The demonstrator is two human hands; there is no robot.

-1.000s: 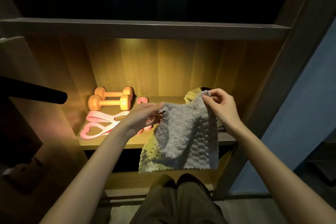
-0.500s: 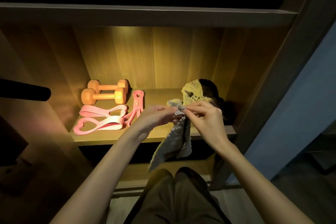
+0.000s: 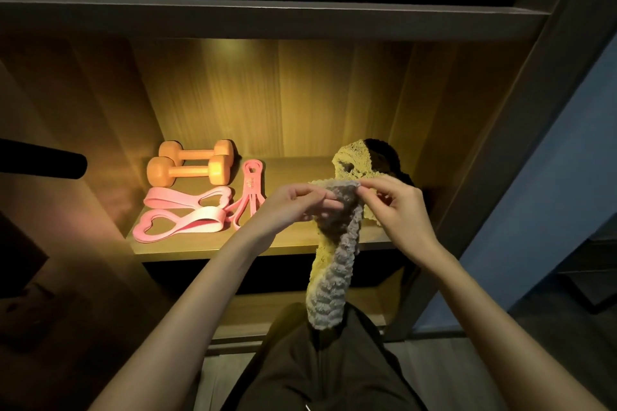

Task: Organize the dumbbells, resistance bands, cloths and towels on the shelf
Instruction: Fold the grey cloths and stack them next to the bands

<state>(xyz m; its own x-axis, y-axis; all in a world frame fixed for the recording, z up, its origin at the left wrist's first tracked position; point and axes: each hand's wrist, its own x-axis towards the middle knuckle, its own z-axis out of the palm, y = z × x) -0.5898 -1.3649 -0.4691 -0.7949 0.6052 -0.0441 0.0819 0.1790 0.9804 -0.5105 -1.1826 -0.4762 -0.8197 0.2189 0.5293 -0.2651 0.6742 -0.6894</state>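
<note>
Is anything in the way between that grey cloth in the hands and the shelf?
Nothing visible does. The left hand and right hand pinch the grey cloth just before the shelf, with a bare patch behind them. The yellow cloth and dark cloth are heaped at its right rear, the pink bands lie left.

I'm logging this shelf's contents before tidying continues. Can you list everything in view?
shelf: 1, brown wood, ahead
dumbbells: 2, orange, shelf's back left
wide bands: 2, light pink, front left
narrow band: 1, darker pink, right of dumbbells
yellowish cloth: 1, back right
dark cloth: 1, behind yellowish cloth
grey cloth: 1, hanging from both hands
rod: 1, black, left edge
left hand: 1, pinches grey cloth's top
right hand: 1, pinches grey cloth's top
</note>
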